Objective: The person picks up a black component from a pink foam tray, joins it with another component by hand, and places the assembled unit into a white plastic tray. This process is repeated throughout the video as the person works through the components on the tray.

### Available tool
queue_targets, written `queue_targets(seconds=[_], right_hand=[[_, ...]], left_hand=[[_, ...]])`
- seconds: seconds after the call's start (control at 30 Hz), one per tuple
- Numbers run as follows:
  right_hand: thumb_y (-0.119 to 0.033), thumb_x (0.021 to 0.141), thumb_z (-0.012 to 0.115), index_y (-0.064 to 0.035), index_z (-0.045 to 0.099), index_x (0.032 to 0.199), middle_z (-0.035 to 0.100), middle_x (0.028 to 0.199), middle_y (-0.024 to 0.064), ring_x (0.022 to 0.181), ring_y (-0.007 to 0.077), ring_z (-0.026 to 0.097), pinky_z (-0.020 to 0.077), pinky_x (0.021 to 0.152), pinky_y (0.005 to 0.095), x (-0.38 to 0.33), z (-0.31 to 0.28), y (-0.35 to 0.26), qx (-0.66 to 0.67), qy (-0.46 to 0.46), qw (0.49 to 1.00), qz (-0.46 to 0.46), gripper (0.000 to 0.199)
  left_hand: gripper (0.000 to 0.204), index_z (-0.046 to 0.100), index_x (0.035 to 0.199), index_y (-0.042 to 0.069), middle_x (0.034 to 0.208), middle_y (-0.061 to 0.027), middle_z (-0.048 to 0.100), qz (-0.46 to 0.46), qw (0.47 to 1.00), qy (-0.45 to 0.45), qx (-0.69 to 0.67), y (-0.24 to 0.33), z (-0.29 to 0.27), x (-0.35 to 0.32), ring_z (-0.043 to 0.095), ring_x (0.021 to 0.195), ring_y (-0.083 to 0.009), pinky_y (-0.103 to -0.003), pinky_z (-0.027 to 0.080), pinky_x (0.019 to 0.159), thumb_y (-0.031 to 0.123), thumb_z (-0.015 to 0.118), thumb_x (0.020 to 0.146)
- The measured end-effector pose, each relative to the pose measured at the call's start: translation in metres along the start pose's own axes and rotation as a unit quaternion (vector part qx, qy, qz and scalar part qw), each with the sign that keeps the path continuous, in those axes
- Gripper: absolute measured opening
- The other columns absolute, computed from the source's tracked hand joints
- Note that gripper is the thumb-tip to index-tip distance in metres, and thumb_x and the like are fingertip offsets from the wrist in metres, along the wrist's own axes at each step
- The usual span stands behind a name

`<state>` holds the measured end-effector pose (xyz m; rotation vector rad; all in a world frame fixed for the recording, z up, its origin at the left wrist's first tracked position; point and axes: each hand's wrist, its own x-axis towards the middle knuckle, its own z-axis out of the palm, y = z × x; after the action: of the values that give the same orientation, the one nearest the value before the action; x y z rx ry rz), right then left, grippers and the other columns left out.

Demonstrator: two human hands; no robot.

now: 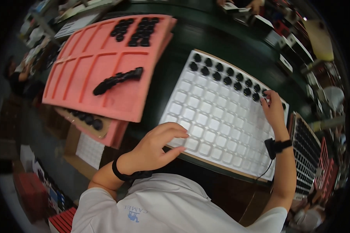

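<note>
White plastic tray (217, 120) of square pockets lies on the dark green table (175, 77), its far two rows holding about seventeen black caps (226, 80), the rest bare. Left hand (157, 145) rests open-fingered on the six-o'clock edge; right hand (273, 108) pinches a cap at three o'clock. Pink foam tray (105, 66) sits at ten o'clock.

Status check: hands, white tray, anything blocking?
Left hand resting open on white tray near edge. Right hand fingertips at a black part in the far rows. Pink foam tray sits apart; nothing blocking.
</note>
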<state>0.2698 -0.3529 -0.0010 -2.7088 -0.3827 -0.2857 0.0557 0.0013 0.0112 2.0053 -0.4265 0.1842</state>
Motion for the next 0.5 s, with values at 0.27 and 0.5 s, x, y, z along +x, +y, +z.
queue_targets(seconds=[0.27,0.5], right_hand=[[-0.006,0.082,0.065,-0.0029,0.057,0.103,0.056,0.093,0.0059,0.084,0.0165,0.055,0.0457,0.076,0.0267,-0.012,0.034,-0.212,0.332,-0.06,0.908,-0.248,0.022],[-0.017,0.08,0.07,-0.0007,0.059,0.106,0.056,0.096,0.0109,0.085,0.024,0.056,0.0471,0.076,0.031,0.02,0.079,-0.286,0.312,-0.032,0.906,-0.283,0.032]], left_hand=[[0.032,0.061,0.104,0.001,0.108,-0.0136,0.06,0.059,0.991,-0.057,0.103,0.051,-0.06,-0.021,0.058,0.098,-0.0279,-0.036,0.048,0.083,0.002,0.07,0.073],[0.024,0.061,0.097,0.002,0.095,-0.0098,0.061,0.045,0.968,-0.058,0.241,0.066,-0.144,0.009,0.06,0.087,-0.0243,-0.033,0.048,0.075,0.011,0.07,0.077]])
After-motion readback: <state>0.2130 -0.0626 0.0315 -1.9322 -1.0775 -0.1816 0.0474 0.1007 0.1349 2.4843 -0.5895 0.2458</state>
